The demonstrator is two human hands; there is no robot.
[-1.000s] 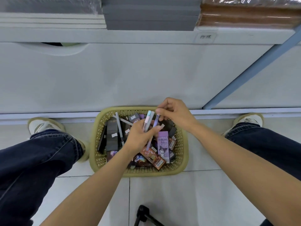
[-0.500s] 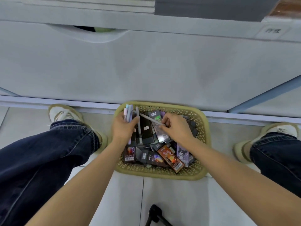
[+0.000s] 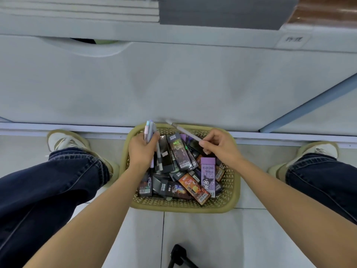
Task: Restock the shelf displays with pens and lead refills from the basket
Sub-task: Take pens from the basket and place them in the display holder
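So I was crouched over the basket (image 3: 234,190), which sat on the floor tiles (image 3: 202,238) right up against the bottom edge of the white shelf unit (image 3: 173,84). My left hand (image 3: 142,149) was curled tight round a little bunch of pens (image 3: 149,130), their pastel caps sticking up past the basket's far left corner. My right hand (image 3: 220,146) was pinching one more grey pen (image 3: 185,131) between thumb and fingers, its far end angled up and left over the far rim. The two hands were apart, not touching.

Inside the basket was a messy heap of refill packs. Dark boxes (image 3: 178,151) lay toward the far side, a purple Kuromi box (image 3: 207,175) sat just below my right hand near the right wall, and an orange box (image 3: 193,187) lay slantwise by the near edge. Another grey pen (image 3: 158,159) poked out below my left hand. Honestly couldn't tell if I had hold of it or if it was just lying on the boxes.

My left shoe (image 3: 65,142) and right shoe (image 3: 316,151) were planted well out to either side of the basket.
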